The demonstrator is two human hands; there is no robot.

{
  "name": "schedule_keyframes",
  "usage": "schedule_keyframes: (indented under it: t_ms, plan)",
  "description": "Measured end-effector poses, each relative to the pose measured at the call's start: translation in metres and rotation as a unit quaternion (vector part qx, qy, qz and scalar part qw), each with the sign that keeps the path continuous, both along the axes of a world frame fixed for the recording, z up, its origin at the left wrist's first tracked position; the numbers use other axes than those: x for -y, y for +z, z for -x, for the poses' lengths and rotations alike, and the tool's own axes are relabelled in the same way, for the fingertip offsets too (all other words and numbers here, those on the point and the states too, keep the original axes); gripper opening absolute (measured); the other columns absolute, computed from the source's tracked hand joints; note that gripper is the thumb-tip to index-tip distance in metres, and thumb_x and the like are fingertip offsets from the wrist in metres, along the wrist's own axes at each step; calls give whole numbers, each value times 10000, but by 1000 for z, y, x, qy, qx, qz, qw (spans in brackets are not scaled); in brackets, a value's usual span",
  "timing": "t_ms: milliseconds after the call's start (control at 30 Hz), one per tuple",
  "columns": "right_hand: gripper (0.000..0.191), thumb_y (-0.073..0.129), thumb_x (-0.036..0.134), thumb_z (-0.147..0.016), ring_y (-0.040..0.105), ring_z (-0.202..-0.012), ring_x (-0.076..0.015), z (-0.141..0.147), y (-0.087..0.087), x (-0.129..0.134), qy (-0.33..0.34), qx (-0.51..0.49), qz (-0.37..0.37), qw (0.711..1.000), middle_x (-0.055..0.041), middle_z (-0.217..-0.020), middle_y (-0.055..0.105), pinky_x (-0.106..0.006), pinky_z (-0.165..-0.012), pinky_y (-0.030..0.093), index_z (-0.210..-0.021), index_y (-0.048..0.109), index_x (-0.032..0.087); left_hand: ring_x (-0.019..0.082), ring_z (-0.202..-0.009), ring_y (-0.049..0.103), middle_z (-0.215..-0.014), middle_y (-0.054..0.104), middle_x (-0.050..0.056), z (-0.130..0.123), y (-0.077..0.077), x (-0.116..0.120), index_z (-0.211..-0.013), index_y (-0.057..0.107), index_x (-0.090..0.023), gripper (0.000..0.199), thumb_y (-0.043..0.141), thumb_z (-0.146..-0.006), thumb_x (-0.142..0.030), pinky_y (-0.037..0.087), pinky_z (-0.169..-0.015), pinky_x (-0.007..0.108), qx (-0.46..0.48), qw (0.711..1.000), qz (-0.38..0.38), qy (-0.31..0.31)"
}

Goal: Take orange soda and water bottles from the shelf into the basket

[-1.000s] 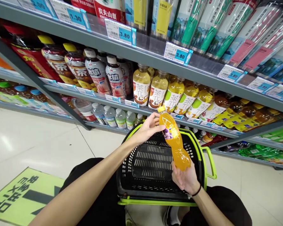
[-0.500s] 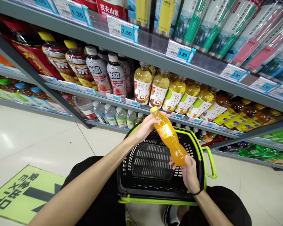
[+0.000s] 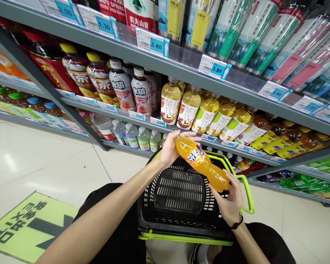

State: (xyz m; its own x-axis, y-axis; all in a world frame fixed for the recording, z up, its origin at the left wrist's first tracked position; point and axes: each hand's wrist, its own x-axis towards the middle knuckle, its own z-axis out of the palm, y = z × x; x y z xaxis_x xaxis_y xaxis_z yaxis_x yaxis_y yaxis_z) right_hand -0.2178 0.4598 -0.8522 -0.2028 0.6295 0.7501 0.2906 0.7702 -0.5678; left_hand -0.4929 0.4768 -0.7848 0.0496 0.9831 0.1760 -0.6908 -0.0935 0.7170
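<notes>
An orange soda bottle lies slanted between my two hands, above the shopping basket. My left hand is at its cap end, fingers stretched behind the neck and thumb against the side, so the cap is mostly covered. Around the base, the fingers and thumb of my right hand are closed. The bottle's blue and white logo label faces up. Below it is the black shopping basket, with slotted walls and floor and lime-green handles.
Shelves of drinks stand in front, with tea bottles just beyond the basket and peach drink bottles to their left. Price tags line the shelf edges. A green floor sign lies at lower left. My knees flank the basket.
The bottle has rolled about its length, bringing the logo label into view. Its base has swung right and slightly up with my right hand. The camera view has shifted slightly.
</notes>
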Motion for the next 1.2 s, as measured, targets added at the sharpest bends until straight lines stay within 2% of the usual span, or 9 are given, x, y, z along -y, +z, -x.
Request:
schedule_keyframes:
  t_ms: [233,367,500,633,733,800,900,1100,1200]
  plan:
    - [822,775,55,-864,622,-1218,-302,-21,17,-13,2,151,-229,962,-149,-1325,580,-499,-955,606,-1576,406,239,353,-1114,675,-1269,689,246,-5,-4,-3,-1237,631,-71,709,477,-886,-667,459,-1048,524,15,1000,3,-12]
    - [803,752,47,-881,603,-1254,-314,-22,19,-16,6,172,-237,956,-165,-1363,556,-518,-965,598,-1576,393,232,350,-1120,674,-1279,685,241,-6,-5,-4,-1249,619,-69,717,485,-885,-671,458,-1053,520,11,1000,2,-17]
    - [743,791,143,-883,609,-1267,-312,-13,8,-13,-20,93,-107,990,-157,-1367,585,-535,-1023,571,-1522,424,241,357,-1137,670,-1296,677,226,-5,-1,-2,-1287,596,-77,744,465,-898,-697,438,-1079,535,3,1000,-10,-24]
    - [657,789,240,-894,576,-1325,-303,2,0,-1,3,-22,114,993,-163,-1436,551,-510,-1097,525,-1459,453,226,381,-1202,637,-1330,664,204,-3,5,3,-1331,577,-101,803,439,-886,-754,411,-1107,568,-19,999,-29,-28]
    - [642,790,307,-895,638,-1242,-274,9,1,10,57,-81,272,957,-151,-1390,595,-419,-1031,577,-1439,458,220,386,-1258,606,-1332,672,173,-2,8,5,-1340,579,-131,793,439,-886,-766,389,-1130,574,-36,999,-35,-22]
    - [627,767,356,-915,722,-1045,-250,13,3,16,101,-108,348,926,-134,-1264,670,-337,-806,643,-1435,442,227,383,-1271,600,-1338,671,162,-3,7,5,-1330,586,-143,771,428,-898,-761,398,-1125,572,-37,999,-34,-15]
    - [599,707,449,-956,722,-697,-208,18,4,24,170,-129,413,885,-94,-985,737,-246,-483,532,-1427,416,221,377,-1268,602,-1350,666,158,-7,3,5,-1328,575,-159,740,420,-909,-748,428,-1098,572,-27,999,-26,-20]
    - [584,561,646,-986,619,-445,-156,26,2,33,261,-190,518,792,-78,-821,732,-206,-381,415,-1355,495,199,380,-1254,607,-1332,672,157,-15,1,6,-1382,520,-173,768,411,-906,-765,433,-1091,582,-21,999,-9,-38]
    - [646,497,756,-953,576,-388,-130,25,5,31,291,-202,583,731,-93,-777,727,-181,-347,352,-1145,642,156,380,-1303,562,-1357,655,146,-19,0,5,-1389,524,-184,795,381,-905,-798,416,-1111,579,-45,999,-1,-21]
